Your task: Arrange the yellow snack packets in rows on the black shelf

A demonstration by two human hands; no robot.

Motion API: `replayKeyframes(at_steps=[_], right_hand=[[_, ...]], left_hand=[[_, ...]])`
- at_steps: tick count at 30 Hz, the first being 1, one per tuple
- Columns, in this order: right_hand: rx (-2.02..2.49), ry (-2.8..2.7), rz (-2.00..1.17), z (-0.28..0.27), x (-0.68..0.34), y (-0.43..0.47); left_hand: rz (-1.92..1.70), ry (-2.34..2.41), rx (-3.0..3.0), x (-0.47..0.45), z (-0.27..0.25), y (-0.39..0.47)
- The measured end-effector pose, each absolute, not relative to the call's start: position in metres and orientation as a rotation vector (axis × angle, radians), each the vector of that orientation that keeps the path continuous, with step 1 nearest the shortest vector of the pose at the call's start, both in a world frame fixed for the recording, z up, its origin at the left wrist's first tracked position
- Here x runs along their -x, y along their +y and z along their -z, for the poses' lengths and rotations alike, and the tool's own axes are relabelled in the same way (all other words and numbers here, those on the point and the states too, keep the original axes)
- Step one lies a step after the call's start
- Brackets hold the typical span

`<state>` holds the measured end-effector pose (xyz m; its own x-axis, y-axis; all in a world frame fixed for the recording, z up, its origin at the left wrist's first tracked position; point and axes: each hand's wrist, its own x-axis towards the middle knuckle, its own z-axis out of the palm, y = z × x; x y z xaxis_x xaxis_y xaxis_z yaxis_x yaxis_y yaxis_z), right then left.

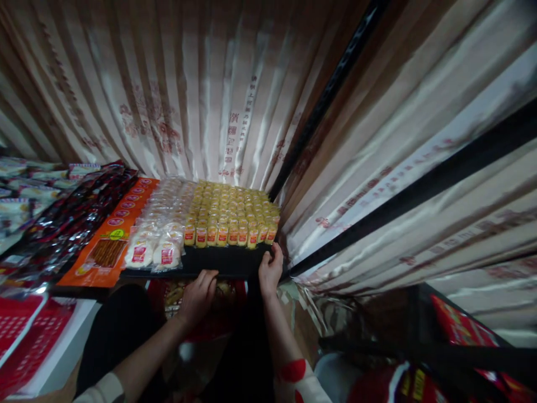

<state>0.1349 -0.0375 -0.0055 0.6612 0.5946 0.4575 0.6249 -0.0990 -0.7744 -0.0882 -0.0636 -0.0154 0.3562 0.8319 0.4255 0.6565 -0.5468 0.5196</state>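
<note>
My left hand rests on the front edge of a black shelf, with its fingers laid over the edge. My right hand is at the right front corner, thumb and forefinger apart. Its fingertips reach the last of the small yellow snack packs, at the right end of the front row; whether they touch it I cannot tell. These packs stand upright in close rows, with red labels facing front. Just left of them are clear bags of round white cakes with red labels. Neither hand visibly holds anything.
Further left lie an orange snack bag, dark shiny packets and white packets. A pleated curtain hangs behind, crossed by black poles. A red crate stands at lower left. More packets are below the shelf.
</note>
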Motion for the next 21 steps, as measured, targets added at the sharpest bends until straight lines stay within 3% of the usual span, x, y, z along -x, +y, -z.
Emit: replayKeyframes(at_steps=[8,15,21], right_hand=[[1.892,-0.955,-0.068,0.016,-0.162,-0.013],[1.892,-1.025,-0.007,0.026,-0.177,-0.004],[1.859,-1.066,0.007,0.011,-0.181,-0.010]], left_hand=[[-0.955,1.035,-2.552,-0.004,-0.044,-0.009],[-0.871,1.002,-2.676,-0.073,-0.043,0.016],[-0.903,0.911,-2.652,-0.075,-0.040,0.006]])
